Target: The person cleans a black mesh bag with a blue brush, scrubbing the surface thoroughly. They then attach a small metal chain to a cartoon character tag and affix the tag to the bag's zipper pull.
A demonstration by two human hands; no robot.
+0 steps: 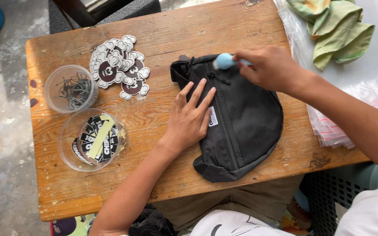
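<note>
Left hand [189, 118] lies spread on black bag [241, 126]; right hand's [270, 67] grip pinches half-hidden blue tool [225, 61].

left hand [190, 117] flat, fingers spread, right hand [267, 66] gripping

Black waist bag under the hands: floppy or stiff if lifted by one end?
Probably floppy: the black waist bag is soft fabric with a mesh panel and lies flat under the left hand. Likely light, since it looks empty. Unlikely to roll.
</note>
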